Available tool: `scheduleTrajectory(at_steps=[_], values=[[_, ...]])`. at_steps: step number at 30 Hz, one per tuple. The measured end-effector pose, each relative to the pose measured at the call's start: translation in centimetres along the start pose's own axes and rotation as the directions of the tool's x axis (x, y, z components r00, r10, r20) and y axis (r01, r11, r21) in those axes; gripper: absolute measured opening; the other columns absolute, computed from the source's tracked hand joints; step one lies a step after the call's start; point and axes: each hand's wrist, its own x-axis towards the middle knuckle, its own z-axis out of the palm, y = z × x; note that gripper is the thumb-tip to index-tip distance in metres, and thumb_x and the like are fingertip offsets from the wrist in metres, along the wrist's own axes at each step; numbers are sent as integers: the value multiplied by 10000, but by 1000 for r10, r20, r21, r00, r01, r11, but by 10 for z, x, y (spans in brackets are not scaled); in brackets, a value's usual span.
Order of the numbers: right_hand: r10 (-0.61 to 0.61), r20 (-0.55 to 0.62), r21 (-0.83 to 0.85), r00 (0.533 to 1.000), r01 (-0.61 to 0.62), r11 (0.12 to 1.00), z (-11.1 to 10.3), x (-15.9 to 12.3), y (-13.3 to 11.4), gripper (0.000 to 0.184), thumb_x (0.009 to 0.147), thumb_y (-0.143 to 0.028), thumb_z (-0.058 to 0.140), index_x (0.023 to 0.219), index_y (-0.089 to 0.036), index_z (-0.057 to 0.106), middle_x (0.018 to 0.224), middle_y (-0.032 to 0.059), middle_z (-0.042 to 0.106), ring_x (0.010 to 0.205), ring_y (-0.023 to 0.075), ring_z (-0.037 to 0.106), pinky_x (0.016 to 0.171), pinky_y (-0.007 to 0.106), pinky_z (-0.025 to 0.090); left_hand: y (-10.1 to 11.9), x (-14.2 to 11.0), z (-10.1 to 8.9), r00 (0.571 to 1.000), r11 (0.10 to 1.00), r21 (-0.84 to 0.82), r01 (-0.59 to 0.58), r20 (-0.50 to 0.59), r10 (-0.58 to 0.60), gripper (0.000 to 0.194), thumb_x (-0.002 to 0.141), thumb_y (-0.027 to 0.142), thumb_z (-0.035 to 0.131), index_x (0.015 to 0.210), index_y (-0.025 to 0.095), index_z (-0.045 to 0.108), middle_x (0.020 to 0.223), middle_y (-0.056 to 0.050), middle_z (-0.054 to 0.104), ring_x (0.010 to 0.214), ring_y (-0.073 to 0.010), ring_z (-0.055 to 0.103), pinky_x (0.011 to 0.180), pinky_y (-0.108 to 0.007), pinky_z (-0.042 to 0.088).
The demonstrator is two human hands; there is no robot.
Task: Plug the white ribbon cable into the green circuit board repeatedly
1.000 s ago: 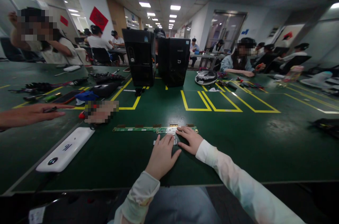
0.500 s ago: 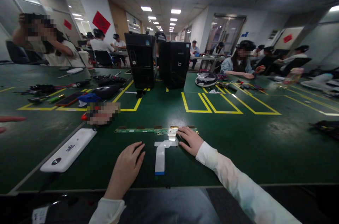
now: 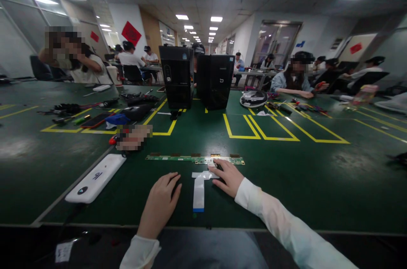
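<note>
A long, thin green circuit board (image 3: 171, 158) lies crosswise on the green table. A white flat ribbon cable (image 3: 199, 194) with a blue end extends from beneath it towards me, folded into an angle. Over the joint between cable and board, my right hand (image 3: 229, 177) has its fingers stretched out and thumb apart, the fingertips touching the cable near the board's lower edge. They partly hide the joint. To the left of the cable, my left hand (image 3: 161, 203) rests on the table with loosely bent fingers apart, holding nothing.
A white power bank-like device (image 3: 98, 180) lies at left. Behind it are tools and cables (image 3: 68, 108). Two black computer towers (image 3: 176, 78) stand at the back, near yellow tape outlines (image 3: 241, 137). People sit across the table, one in a light blue sleeve (image 3: 281, 86).
My right fingers have slid slightly towards me, off the board and onto the cable joint. The left hand stays beside the cable. The whole view has shifted a little.
</note>
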Motion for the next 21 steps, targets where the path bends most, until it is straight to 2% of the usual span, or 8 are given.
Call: scheduleTrajectory(at_steps=[6, 11, 13, 16, 19, 21], values=[[-23, 21, 2, 1000, 23, 1000, -1, -8, 4, 498, 904, -452, 506, 1339, -210, 539, 1403, 165, 434, 1278, 305, 408, 1043, 503, 368, 1, 0, -1, 1000, 1000, -19, 8, -5, -8, 338, 930, 323, 434, 1151, 158, 629, 1175, -114, 639, 1104, -239, 583, 978, -449, 472], [-47, 12, 11, 999, 47, 999, -15, -40, 21, 472, 937, -448, 435, 1332, -213, 543, 1414, 158, 433, 1304, 295, 394, 1059, 511, 356, 0, -1, -2, 1000, 1000, -20, 0, -6, 0, 347, 928, 338, 434, 1150, 158, 631, 1178, -115, 639, 1107, -244, 583, 982, -453, 469], [-28, 11, 19, 1000, 28, 999, -26, -61, 38, 453, 949, -437, 413, 1325, -225, 550, 1415, 145, 439, 1305, 281, 401, 1062, 500, 361, 0, -1, -2, 1000, 1000, -20, 0, -4, 0, 354, 929, 348, 429, 1153, 162, 631, 1184, -113, 637, 1117, -246, 579, 985, -456, 467], [60, -15, 22, 998, -59, 998, -47, -104, 76, 438, 959, -432, 386, 1302, -233, 571, 1407, 131, 456, 1289, 263, 431, 1051, 470, 389, -1, -1, -1, 1000, 1000, -19, 4, 1, -4, 367, 930, 361, 422, 1154, 160, 631, 1189, -115, 634, 1128, -252, 574, 986, -458, 465], [214, -39, -20, 976, -215, 976, -68, -156, 125, 477, 952, -479, 357, 1282, -226, 592, 1376, 130, 492, 1266, 260, 468, 1033, 460, 419, -1, -2, -1, 1000, 1000, -20, 7, 3, -7, 377, 933, 370, 412, 1158, 159, 630, 1192, -120, 632, 1129, -254, 573, 989, -459, 462], [348, -58, -76, 936, -352, 933, -83, -190, 156, 506, 923, -526, 378, 1257, -228, 614, 1350, 129, 521, 1235, 269, 506, 1020, 460, 438, -2, -2, -1, 1000, 1000, -23, 7, 7, -7, 386, 934, 376, 407, 1161, 156, 628, 1194, -124, 631, 1133, -257, 570, 993, -461, 458]])
